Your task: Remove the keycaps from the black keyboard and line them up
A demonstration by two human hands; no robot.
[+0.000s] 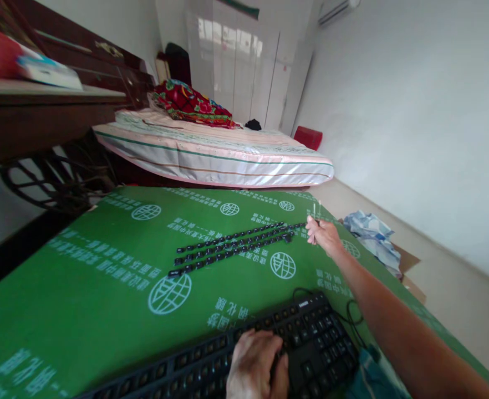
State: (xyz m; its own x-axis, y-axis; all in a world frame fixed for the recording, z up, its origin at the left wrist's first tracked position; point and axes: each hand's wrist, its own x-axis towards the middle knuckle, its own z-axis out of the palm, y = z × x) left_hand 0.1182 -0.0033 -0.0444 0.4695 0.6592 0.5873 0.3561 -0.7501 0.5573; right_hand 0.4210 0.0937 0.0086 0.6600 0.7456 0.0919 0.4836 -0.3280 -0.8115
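- The rows of small black plastic keycaps (232, 246) lie in long slanted lines in the middle of the green surface with white print (103, 288), well beyond the keyboard.
- Your right hand (323, 235) is at the far end of these rows. Its fingers are pressed together and pinch a thin pale tool (316, 210), which stands up above the hand.
- Your left hand (256, 368) rests on the black computer keyboard (311, 338) at the near edge. Its fingers are bent and lie close together on the keys, closed around nothing.
- A black cable (352, 316) curls just beside the keyboard's right end.
- Behind the surface there is a bed with a striped mattress (211, 155) and a red flowered blanket (190, 102) on it.
- On the floor to the right, crumpled pale cloth (371, 230) lies in a cardboard box.
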